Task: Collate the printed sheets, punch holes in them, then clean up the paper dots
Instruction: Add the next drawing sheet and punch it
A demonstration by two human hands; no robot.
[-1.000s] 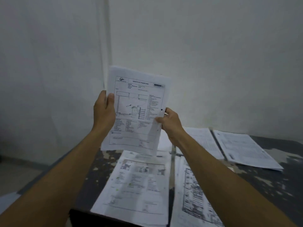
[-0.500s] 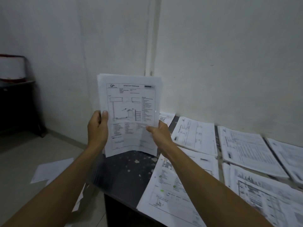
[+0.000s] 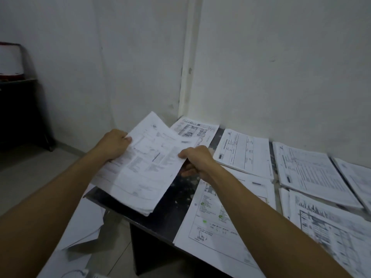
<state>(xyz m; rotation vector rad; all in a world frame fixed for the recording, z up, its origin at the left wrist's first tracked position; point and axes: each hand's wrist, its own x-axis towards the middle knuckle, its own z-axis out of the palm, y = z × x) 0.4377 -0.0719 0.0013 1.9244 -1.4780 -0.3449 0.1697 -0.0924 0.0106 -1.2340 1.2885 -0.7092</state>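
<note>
Both hands hold 1 stack of printed sheets (image 3: 140,167) tilted low over the left end of the dark table (image 3: 174,199), its near corner hanging past the table's left edge. The left hand (image 3: 112,145) grips the stack's left edge, thumb on the top page and fingers curled under it. The right hand (image 3: 195,161) pinches the stack's right edge, thumb on top and fingers folded beneath.

Other printed sheets lie flat on the table. 1 page with a floor plan (image 3: 195,130) sits at the table's far left corner, against the wall. A page of tables (image 3: 244,152) lies just right of it, and a thicker pile (image 3: 313,175) further right. A page with green marks (image 3: 212,219) lies at the table's near side, under the right forearm.

Loose white sheets (image 3: 84,225) lie on the floor left of the table. A dark stand (image 3: 22,109) stands well left of the table, by the wall.
</note>
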